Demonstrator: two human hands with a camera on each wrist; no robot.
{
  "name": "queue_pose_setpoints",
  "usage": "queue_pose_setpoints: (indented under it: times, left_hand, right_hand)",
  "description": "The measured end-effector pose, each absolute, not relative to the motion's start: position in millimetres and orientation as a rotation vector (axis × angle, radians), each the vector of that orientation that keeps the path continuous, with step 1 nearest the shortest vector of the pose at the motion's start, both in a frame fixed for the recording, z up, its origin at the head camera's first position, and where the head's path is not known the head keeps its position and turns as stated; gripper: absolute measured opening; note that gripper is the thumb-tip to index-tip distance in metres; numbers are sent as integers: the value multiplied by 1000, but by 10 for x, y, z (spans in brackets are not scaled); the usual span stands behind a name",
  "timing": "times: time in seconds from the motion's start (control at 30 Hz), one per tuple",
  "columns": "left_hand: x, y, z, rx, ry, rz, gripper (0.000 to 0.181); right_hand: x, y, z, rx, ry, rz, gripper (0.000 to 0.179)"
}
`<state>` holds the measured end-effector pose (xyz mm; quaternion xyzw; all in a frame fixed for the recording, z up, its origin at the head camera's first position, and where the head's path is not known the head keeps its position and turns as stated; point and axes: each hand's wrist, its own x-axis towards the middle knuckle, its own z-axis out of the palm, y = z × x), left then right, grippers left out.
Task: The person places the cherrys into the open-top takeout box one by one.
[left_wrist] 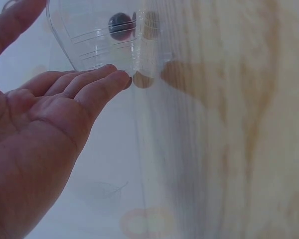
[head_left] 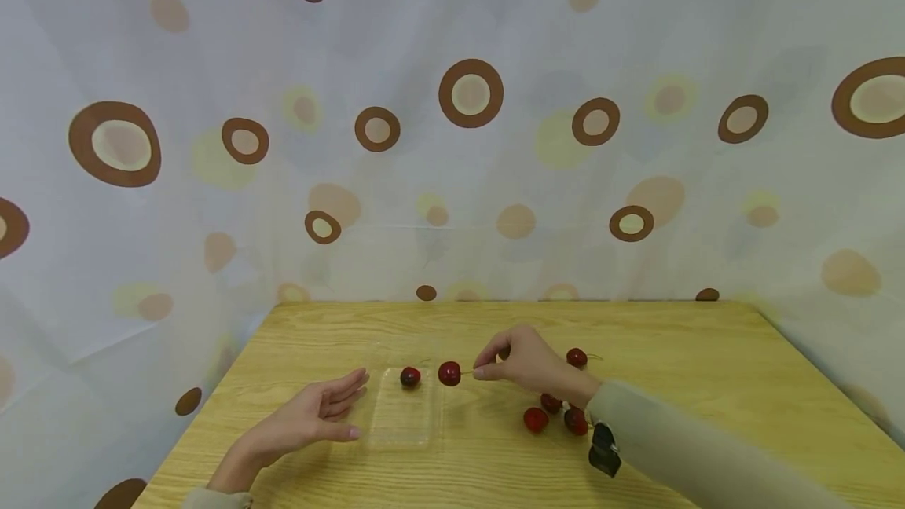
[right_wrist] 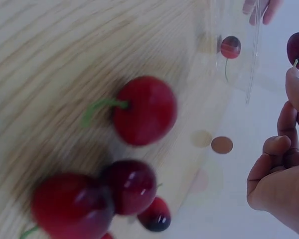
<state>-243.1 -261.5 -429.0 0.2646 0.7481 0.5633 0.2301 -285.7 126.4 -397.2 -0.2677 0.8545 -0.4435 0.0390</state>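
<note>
My right hand (head_left: 522,360) pinches a dark red cherry (head_left: 448,373) by its stem, thumb against forefinger. The cherry hangs at the right rim of a clear plastic box (head_left: 399,434); the right wrist view has this held cherry (right_wrist: 298,51) at its right edge. Inside the box lies one cherry (head_left: 410,377), seen through the wall in the left wrist view too. Beside the box's left side my left hand (head_left: 311,415) is held with straight, spread fingers and grips nothing. Its fingertips (left_wrist: 117,77) come right up to the box wall.
Several loose cherries (head_left: 535,419) lie on the wooden table (head_left: 672,352) under and beside my right forearm. One more cherry (head_left: 577,357) sits behind the wrist. A patterned curtain (head_left: 452,179) hangs along the table's back and sides.
</note>
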Motion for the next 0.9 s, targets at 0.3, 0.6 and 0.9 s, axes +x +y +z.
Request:
queue_pose_setpoints:
  times: [0.3,0.6,0.9]
  left_hand:
    - [-2432,-2631,-4332,726,2039,1553,87]
    - [-2443,-2633,-4325,728,2051,1548,87]
    - [-2453,-2631,-4307,723,2057,1544,87]
  right_hand:
    - [-2937,803,-4025,-818,2525,-1430,4]
    - [-3018,475,-4060,-785,2529,-1453,5]
    - [-3032,301,-4095,-760,2593,-1421,6]
